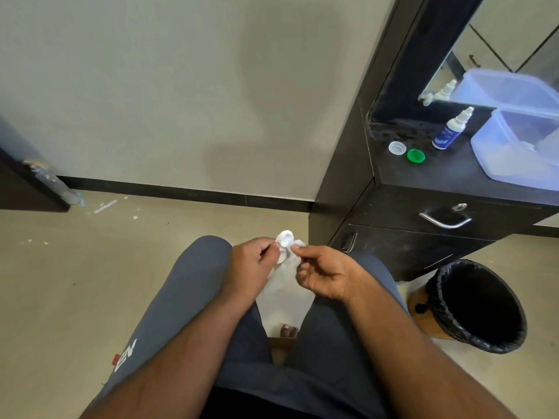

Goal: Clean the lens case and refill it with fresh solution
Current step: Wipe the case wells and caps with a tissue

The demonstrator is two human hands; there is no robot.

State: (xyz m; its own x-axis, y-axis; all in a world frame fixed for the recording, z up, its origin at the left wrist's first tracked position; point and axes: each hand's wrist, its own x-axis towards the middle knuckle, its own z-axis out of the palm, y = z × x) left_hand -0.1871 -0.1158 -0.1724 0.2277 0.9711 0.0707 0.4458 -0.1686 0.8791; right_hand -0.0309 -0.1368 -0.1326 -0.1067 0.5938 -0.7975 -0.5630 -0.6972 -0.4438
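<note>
Lens case (285,239), white, lids off, held above the lap: left hand (253,264) pinches its near end; right hand (325,275) presses white tissue (286,285) against it; white cap (397,147), green cap (416,155) and solution bottle (450,130) stand together on dark cabinet (429,173); bin (476,305) beside cabinet.

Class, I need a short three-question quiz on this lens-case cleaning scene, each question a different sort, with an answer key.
1. True or false: the green cap is screwed onto the lens case.
2. What stands upright behind the two loose caps? A) solution bottle B) mug C) soap bar
3. Fill in: beside the cabinet, on the floor, stands a black ____.

Key: 1 false, it lies on the countertop; 2 A; 3 bin.
</note>
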